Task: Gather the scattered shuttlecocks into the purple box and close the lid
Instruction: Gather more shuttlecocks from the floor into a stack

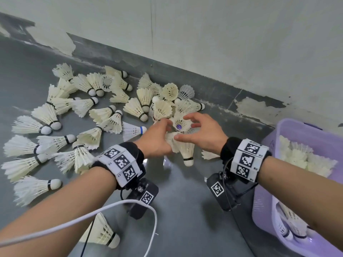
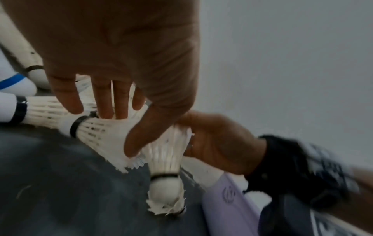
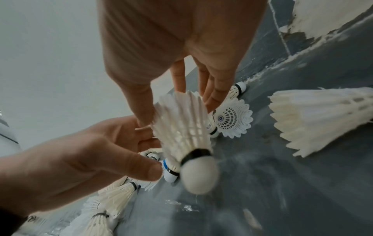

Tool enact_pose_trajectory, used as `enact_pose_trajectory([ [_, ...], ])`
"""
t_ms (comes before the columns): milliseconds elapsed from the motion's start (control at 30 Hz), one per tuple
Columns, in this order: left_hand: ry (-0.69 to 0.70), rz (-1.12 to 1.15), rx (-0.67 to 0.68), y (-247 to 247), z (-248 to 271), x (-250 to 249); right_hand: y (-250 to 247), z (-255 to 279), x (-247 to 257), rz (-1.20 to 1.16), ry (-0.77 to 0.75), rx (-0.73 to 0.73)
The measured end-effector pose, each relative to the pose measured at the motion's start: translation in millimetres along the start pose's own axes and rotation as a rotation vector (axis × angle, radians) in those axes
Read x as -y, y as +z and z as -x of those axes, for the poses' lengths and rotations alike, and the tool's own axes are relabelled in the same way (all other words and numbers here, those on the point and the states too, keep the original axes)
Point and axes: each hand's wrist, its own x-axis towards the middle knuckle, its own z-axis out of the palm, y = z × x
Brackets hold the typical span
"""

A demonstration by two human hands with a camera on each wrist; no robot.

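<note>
Both hands meet over the grey floor (image 1: 185, 210) near the middle of the head view. The left hand (image 1: 156, 140) has its fingers (image 2: 105, 102) pressed onto feather shuttlecocks, the thumb curled over the skirt of a held shuttlecock (image 1: 186, 152) whose white cork points toward 6 o'clock. The right hand (image 1: 202, 134) comes in from 3 o'clock with its fingers (image 3: 216, 95) spread wide and slightly bent; its thumb touches the same skirt, though a true grip cannot be told. Just beyond the fingertips, at 12 o'clock, lies a white plastic shuttlecock with a purple centre (image 1: 179, 125).

The scattered shuttlecocks (image 1: 65, 117) cover the floor from 9 to 12 o'clock of the hands, reaching the base of the wall (image 1: 222, 43), where paint has flaked. 1 with a blue band (image 1: 133, 130) lies just left of the left hand. Another rests alone at 7 o'clock (image 1: 104, 232).

The purple box (image 1: 259, 216) stands at 4 o'clock, lid not over it, with shuttlecocks already inside. A white cable (image 1: 92, 212) crosses the left forearm.
</note>
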Motion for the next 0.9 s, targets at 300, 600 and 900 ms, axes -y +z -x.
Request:
enact_pose_trajectory([
  [300,0.132,-0.704,0.032,31.5,-1.5,26.2,-5.6,-1.8,-10.9,-0.020,0.027,-0.137],
  [600,0.230,-0.784,0.038,42.3,6.1,32.0,-5.9,9.0,-18.6,0.181,0.002,-0.120],
  [900,0.089,-0.233,0.037,44.8,2.3,19.4,-15.6,15.8,-19.3,0.208,0.004,-0.138],
])
